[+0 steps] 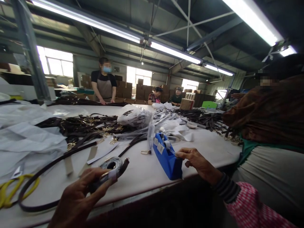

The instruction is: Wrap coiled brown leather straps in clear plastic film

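Left hand (78, 196) grips a rolled strap (109, 169); right hand (197, 163), just right of the blue tape dispenser (167, 158), pinches its tape end.

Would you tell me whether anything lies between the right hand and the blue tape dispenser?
Nothing visible does: the right hand already has its fingertips at the blue tape dispenser, on the tape end at its cutter.

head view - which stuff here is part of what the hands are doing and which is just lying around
In hand:
left hand gripping a rolled strap
right hand at the blue tape dispenser

Lying about:
yellow scissors
long dark strap
strap pile
plastic bags
white table
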A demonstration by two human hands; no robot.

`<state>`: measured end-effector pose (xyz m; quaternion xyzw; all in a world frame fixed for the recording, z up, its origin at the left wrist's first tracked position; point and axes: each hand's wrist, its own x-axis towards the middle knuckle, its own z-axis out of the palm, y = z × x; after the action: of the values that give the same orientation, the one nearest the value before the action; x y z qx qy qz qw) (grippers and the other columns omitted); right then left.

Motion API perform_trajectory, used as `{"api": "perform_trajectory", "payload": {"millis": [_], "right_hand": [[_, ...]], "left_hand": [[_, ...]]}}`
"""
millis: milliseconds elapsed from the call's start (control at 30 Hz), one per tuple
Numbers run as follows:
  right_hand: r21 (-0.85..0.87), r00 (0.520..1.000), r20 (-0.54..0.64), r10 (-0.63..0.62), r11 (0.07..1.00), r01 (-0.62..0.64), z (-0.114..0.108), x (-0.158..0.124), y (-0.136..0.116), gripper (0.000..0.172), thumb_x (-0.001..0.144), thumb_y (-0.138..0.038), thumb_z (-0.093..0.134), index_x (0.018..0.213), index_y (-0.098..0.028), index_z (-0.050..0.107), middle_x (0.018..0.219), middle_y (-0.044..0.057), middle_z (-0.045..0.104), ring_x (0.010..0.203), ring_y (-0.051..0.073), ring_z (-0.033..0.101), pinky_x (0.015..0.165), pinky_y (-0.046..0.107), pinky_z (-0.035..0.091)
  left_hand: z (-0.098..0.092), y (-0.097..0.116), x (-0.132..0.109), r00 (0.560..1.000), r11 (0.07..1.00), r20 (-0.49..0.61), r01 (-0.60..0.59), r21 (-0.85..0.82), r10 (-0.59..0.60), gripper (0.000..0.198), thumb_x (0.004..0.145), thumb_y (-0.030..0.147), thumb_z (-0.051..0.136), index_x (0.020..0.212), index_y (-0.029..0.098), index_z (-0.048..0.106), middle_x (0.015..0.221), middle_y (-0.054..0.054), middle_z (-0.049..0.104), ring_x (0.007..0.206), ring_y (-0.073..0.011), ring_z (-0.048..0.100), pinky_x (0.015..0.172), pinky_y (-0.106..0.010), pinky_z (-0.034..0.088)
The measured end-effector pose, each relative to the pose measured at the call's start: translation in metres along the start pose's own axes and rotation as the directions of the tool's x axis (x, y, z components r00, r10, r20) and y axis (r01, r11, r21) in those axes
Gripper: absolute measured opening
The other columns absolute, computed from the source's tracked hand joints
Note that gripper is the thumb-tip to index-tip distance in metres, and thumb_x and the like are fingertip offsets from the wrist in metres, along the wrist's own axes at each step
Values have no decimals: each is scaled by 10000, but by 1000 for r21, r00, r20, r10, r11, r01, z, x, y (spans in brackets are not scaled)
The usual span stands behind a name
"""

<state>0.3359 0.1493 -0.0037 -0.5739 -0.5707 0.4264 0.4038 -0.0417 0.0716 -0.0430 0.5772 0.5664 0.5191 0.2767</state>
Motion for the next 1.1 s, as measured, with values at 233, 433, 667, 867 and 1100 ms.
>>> {"api": "perform_trajectory", "payload": {"millis": [233,433,667,867,1100], "right_hand": [[210,981,-189,44,978,-4,17,-4,3,269,578,-400,815,637,-170,690,753,35,619,718,139,462,576,241,309],[372,917,-392,-72,900,230,24,-42,23,356,615,-456,906,670,-165,707,900,32,630,700,111,449,539,225,353],[552,979,-180,93,833,22,38,-44,41,482,571,-521,951,704,-137,692,635,27,643,459,42,386,432,182,177],[390,965,-261,25,917,82,39,-44,77,540,614,-625,894,665,-162,619,594,-2,599,425,46,368,427,192,182],[333,984,101,-145,937,104,81,-75,53,508,806,-650,775,703,-179,616,552,-38,487,446,65,387,453,213,240]], "left_hand": [[1,5,-1,999,1000,-50,5,-18,-6,407,686,626,828,893,278,785,984,27,710,981,-248,652,886,-283,419],[6,18,-3,984,993,-142,96,-65,-104,473,638,655,831,940,291,806,963,26,772,980,-291,653,911,-332,425],[17,38,0,989,983,-43,138,-124,-145,515,664,677,824,951,250,789,906,8,752,935,-293,644,844,-359,438],[25,46,-7,992,978,-17,118,-171,-122,497,698,646,835,944,217,787,904,-16,747,868,-253,624,736,-314,439],[48,42,-19,982,919,75,191,-346,-175,341,700,466,871,862,177,786,728,-2,661,715,-165,522,687,-279,368]]}}
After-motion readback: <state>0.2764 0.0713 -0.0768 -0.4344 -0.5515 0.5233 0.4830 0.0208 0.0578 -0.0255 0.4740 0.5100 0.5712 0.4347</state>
